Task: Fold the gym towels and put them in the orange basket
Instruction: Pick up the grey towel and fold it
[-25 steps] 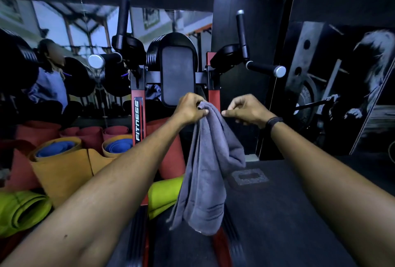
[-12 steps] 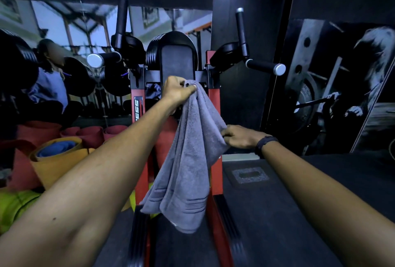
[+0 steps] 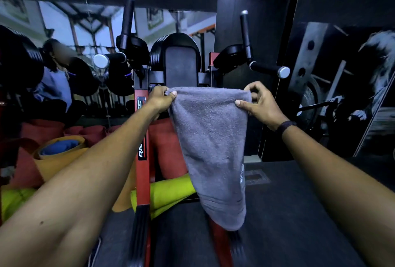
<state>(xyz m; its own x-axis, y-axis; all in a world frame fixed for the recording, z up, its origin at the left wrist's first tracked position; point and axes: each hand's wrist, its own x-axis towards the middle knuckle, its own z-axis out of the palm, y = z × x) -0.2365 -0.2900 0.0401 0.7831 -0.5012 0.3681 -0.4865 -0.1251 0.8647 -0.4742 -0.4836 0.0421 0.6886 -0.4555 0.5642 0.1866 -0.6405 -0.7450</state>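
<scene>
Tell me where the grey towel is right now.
In the head view the grey towel hangs mid-frame, its top corners pinched by the left hand and right hand, before the red machine frame.

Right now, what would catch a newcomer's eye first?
A grey towel hangs at centre, its top edge pinched by the left hand and the right hand. Behind it stands a red and black machine, with rolled mats at lower left.

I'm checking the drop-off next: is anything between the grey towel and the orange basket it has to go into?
That cannot be judged here: no orange basket shows in this view. The grey towel hangs in the air, pinched at its top corners by the left hand and the right hand, in front of the red exercise machine.
</scene>
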